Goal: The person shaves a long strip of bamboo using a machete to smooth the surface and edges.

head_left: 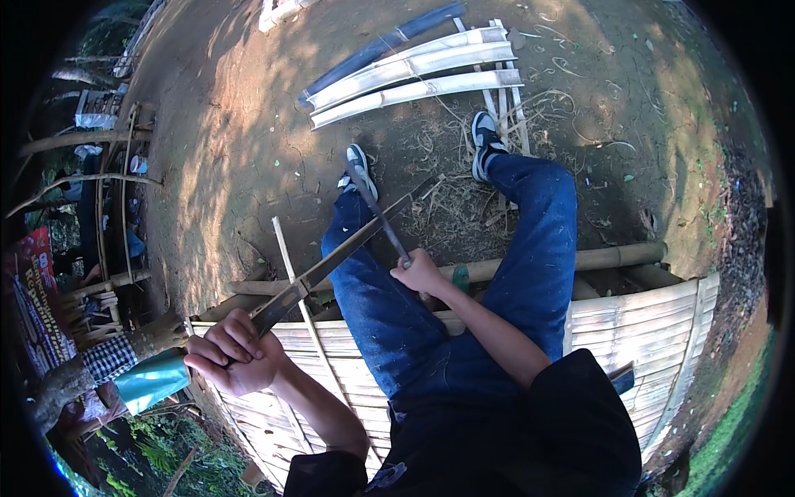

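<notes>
The left hand is closed in a fist around the handle of a long blade. The right hand pinches a thin bamboo strip, which crosses the blade above the knees. Split bamboo slats lie on the ground beyond.

Ahead of the hands, split bamboo halves lie on the dirt ground beside a dark pipe. Shavings litter the ground nearer. Under the hands sits a slatted bamboo platform. A turquoise bag sits just left.
</notes>
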The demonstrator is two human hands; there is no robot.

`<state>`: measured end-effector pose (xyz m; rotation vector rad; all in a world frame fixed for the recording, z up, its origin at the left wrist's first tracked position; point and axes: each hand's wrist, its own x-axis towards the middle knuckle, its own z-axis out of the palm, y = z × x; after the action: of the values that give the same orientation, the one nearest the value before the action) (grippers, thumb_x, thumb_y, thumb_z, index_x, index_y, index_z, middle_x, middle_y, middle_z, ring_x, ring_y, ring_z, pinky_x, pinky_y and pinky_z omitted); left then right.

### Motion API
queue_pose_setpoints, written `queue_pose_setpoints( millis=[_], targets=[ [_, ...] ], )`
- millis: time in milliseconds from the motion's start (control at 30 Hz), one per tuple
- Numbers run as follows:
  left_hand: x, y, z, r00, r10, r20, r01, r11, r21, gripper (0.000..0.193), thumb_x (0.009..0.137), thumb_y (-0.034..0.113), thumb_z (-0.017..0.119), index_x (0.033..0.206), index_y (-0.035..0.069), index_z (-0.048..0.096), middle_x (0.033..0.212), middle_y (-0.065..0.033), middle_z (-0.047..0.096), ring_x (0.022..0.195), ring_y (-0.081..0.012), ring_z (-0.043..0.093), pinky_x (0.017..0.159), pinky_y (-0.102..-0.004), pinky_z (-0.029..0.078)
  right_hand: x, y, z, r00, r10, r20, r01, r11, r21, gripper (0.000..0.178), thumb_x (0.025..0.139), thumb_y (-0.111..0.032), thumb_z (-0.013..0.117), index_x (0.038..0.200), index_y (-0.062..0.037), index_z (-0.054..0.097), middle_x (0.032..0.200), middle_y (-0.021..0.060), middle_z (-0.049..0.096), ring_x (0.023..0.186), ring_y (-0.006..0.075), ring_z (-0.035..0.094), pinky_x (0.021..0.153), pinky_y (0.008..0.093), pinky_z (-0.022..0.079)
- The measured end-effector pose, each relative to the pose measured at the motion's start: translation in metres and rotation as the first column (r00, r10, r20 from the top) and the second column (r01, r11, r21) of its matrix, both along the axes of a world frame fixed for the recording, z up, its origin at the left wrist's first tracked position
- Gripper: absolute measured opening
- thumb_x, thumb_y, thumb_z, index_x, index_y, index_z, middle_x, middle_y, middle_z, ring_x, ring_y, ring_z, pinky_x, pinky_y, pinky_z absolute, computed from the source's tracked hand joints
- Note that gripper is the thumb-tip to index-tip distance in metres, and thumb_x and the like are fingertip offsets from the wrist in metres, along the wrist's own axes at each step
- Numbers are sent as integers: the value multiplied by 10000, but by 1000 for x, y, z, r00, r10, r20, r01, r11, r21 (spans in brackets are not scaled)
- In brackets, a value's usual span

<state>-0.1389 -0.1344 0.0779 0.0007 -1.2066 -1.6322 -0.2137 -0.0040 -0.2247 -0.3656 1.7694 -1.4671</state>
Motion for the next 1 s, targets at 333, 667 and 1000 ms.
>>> queue_pose_setpoints(
  millis=[333, 667, 1000],
  targets=[
    [-16, 12, 5, 998, -58, -22, 56, 997, -58, 423, 1023, 360, 336, 639, 182, 318, 434, 36, 259, 325, -73, 201, 402, -232, 188, -11, -5, 55, 991, 87, -105, -115, 945, -306, 271, 808, -98, 676, 628, -76, 474, 491, -4, 466, 408, 84, 448, 382, 280, 349],
    [-1, 1, 1, 999, 50, 10, -50, 997, -64, 437, 1033, 378, 269, 645, 183, 315, 416, 43, 255, 314, -66, 198, 400, -216, 187, -13, 8, 21, 566, 99, 818, 65, 984, -164, 247, 819, -58, 675, 705, -110, 462, 523, -28, 428, 407, 73, 390, 385, 257, 331],
    [-1, -10, 3, 988, 153, 34, -153, 988, 3, 431, 1024, 365, 341, 639, 176, 294, 432, 32, 226, 329, -79, 140, 389, -224, 151, -6, 4, -10, 957, 79, 280, -91, 995, 29, 260, 737, -123, 702, 582, -33, 514, 521, 56, 525, 389, 139, 471, 393, 320, 395]
  ],
)
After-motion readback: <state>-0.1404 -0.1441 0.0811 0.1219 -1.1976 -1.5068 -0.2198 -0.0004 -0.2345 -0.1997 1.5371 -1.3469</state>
